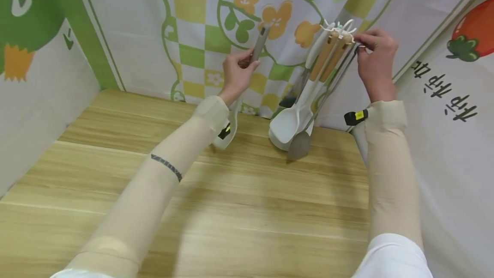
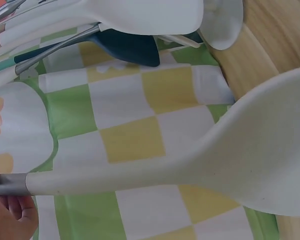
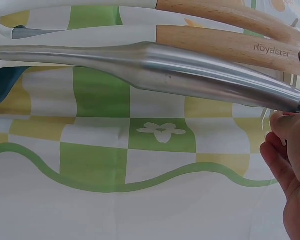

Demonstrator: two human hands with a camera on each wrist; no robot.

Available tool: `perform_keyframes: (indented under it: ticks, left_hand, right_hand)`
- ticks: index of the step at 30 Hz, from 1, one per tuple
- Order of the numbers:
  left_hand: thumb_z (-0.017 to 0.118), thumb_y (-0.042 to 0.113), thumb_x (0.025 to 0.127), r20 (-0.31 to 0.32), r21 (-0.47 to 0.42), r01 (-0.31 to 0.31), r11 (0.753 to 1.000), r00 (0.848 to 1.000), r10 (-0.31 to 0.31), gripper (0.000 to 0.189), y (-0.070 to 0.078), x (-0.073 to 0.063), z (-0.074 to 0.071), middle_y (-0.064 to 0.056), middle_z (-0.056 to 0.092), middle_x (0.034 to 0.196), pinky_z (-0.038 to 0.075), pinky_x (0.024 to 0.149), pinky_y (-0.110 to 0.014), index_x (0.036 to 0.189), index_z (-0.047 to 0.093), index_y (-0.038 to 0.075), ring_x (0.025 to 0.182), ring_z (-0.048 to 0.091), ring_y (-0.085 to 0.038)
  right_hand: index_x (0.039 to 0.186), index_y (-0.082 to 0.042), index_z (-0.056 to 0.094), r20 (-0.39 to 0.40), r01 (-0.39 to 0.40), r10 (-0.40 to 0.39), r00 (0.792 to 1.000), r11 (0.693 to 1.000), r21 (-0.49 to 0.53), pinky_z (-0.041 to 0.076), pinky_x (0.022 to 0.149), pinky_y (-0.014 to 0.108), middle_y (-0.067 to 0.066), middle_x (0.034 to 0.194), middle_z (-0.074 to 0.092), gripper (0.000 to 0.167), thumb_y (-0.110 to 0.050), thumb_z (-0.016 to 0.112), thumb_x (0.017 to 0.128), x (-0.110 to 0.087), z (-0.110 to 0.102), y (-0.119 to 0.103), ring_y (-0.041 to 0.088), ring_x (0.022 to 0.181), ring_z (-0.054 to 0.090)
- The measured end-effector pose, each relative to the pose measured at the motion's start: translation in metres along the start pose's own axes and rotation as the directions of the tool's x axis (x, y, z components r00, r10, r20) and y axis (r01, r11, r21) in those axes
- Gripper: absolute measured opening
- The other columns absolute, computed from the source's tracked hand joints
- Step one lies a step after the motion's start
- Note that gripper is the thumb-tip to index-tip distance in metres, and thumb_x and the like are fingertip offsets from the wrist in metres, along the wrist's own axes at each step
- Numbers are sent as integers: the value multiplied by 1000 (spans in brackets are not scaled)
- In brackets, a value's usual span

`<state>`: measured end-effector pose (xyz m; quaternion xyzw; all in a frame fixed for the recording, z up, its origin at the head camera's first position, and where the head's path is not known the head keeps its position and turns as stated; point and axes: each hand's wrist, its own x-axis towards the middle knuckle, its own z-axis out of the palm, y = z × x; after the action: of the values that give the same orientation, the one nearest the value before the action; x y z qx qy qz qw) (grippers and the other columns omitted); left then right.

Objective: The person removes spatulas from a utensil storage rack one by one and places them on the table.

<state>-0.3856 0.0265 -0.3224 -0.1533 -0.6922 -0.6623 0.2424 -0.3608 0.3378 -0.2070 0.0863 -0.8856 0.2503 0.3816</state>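
My left hand [image 1: 238,74] grips the grey handle of a white cooking spoon [image 2: 270,150], whose broad head hangs low near the table's back edge. At the right, my right hand [image 1: 377,63] pinches the handle end of a steel spatula [image 3: 190,75] beside the white hooks of a utensil rack [image 1: 349,25]. The spatula's flat grey head hangs lowest, in front of the rack's base. On the same rack hang a white turner [image 1: 284,124] and other utensils with wooden handles [image 3: 230,47]. Part of the right fingertips is hidden at the hook.
A wooden table [image 1: 247,209] stretches in front of me. Behind it hangs a checked, flowered cloth [image 1: 193,7], close to the rack. A dark blue utensil head [image 2: 132,47] hangs at the rack's back. Printed white walls [image 1: 455,153] flank the table.
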Motion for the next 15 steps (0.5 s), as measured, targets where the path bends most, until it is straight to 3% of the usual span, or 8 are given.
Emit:
perform_keyframes:
  ticks: [7,15]
  left_hand:
    - [72,6,94,4,5,19,1000,1000,-19,35,-3,-5,-2,-18,74,113,59,81,-27,129,69,6,93,71,-28]
    - [75,5,92,-14,55,58,997,998,-57,38,-2,-11,-5,-18,76,108,60,82,-27,130,68,5,94,73,-27]
  right_hand:
    - [117,-4,76,23,-33,33,999,999,15,51,99,18,-3,108,63,31,2,51,100,0,-1,0,11,105,61]
    - [114,-2,76,3,-15,15,1000,999,37,51,98,17,-6,104,63,31,5,51,98,-1,-1,-1,12,103,62]
